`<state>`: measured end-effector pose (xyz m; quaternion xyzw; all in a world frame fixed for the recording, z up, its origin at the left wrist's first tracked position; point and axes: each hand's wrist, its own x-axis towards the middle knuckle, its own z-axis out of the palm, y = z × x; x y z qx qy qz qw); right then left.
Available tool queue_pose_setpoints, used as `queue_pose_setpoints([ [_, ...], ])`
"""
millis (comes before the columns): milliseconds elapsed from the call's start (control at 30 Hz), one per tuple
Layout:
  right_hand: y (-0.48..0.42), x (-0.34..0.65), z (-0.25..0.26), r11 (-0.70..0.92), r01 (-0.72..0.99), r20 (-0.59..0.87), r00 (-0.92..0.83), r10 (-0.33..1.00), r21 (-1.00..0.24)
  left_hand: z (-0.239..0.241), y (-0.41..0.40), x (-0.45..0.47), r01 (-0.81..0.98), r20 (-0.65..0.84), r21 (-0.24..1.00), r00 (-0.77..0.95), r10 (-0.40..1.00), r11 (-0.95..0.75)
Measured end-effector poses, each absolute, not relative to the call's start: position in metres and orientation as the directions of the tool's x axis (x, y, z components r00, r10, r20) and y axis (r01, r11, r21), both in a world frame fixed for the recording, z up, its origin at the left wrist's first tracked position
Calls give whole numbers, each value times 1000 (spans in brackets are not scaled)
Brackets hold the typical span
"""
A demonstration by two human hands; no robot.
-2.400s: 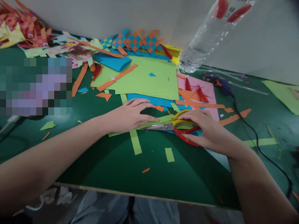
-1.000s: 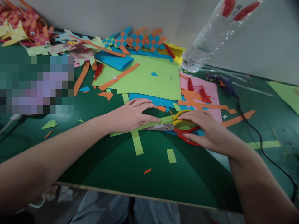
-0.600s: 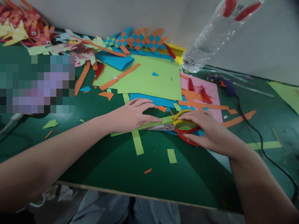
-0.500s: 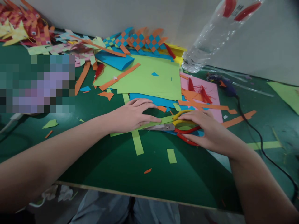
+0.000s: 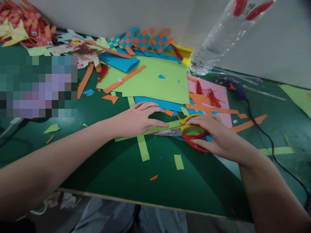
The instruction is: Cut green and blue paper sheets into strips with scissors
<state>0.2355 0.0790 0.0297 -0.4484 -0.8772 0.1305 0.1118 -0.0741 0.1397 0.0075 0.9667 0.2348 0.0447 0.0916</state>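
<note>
My left hand (image 5: 138,119) lies on a light-green paper strip (image 5: 175,124), its fingers stretched out and the thumb apart, pressing the strip down. In my right hand (image 5: 212,132) is a pair of scissors (image 5: 174,132) with red and yellow handles, fingers and thumb in the loops. The blades lie along the strip's near edge and run left toward my left hand, where their tips are hidden. Another green strip (image 5: 143,149) sticks out below my left hand. A small green paper piece (image 5: 179,161) lies nearer the table edge.
Green sheets (image 5: 155,77) and a pink sheet (image 5: 223,97) lie behind the hands, with orange strips (image 5: 125,79) around. Woven paper fish (image 5: 145,42) rest against the wall. A plastic bottle (image 5: 218,38) leans at the back right. A dark tool with a cord (image 5: 239,92) lies right.
Almost nothing differs. Both hands, the scissors and the strip keep their places; the view has only shifted very slightly.
</note>
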Motion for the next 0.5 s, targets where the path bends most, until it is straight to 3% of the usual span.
queue_pose_setpoints([
  [300,77,235,31,541,772,66,-553,830,-334,8,139,-73,451,32,206,884,467,-868],
  [500,73,241,43,401,848,-37,-440,897,-346,9,139,-75,446,20,211,888,460,-870],
])
